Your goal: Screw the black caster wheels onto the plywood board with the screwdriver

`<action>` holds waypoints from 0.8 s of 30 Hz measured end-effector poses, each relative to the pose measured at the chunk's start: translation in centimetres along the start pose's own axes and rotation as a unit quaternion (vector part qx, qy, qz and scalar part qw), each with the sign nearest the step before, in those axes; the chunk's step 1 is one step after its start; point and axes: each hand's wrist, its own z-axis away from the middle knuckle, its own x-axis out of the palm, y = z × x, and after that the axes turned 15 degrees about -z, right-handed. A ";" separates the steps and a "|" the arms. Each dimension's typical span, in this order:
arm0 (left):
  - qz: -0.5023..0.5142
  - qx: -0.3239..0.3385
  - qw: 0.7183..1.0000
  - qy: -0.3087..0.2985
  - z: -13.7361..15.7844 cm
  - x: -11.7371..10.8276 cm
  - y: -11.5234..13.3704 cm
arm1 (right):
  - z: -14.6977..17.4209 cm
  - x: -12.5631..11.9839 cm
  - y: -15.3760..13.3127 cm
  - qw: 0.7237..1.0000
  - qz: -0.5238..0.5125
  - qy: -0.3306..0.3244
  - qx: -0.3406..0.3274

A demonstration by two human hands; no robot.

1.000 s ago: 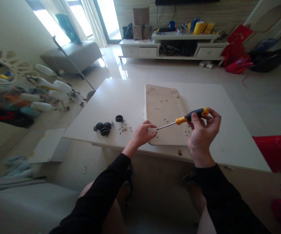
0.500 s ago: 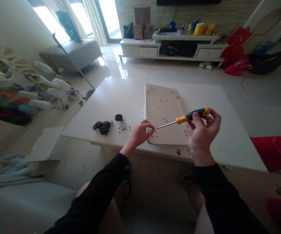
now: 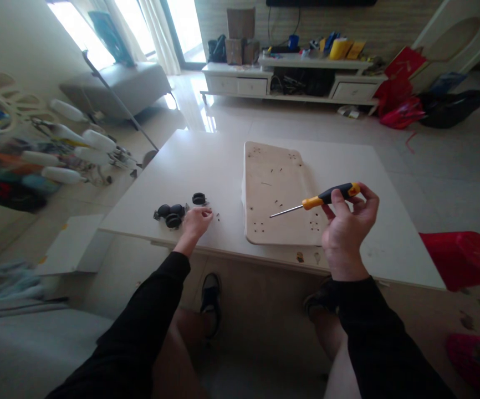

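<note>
Left hand [image 3: 197,223] low over the desk [image 3: 219,172], left of the board, among the small screws [image 3: 218,218]. Thumb and fingertips drawn close together; cannot tell whether a screw is between them. Three black casters [image 3: 172,215] clustered just beside this hand, on its left; a single caster [image 3: 199,198] just beyond it.

Right hand [image 3: 347,235] raised at the board's right side, fingers curled round the handle end of a yellow-and-black screwdriver [image 3: 311,203]. Shaft slants down to the left, tip over the near part of the board; contact not clear.

Board [image 3: 260,166] pale, flat on the desk, rounded corners, dark holes grouped near the corners. Red stool [image 3: 458,260] at the desk's right end.
</note>
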 end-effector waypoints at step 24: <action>0.398 -0.053 0.905 -0.140 6.0 1.9 7.6 | -2.7 -2.8 0.0 0.993 0.081 -0.068 0.057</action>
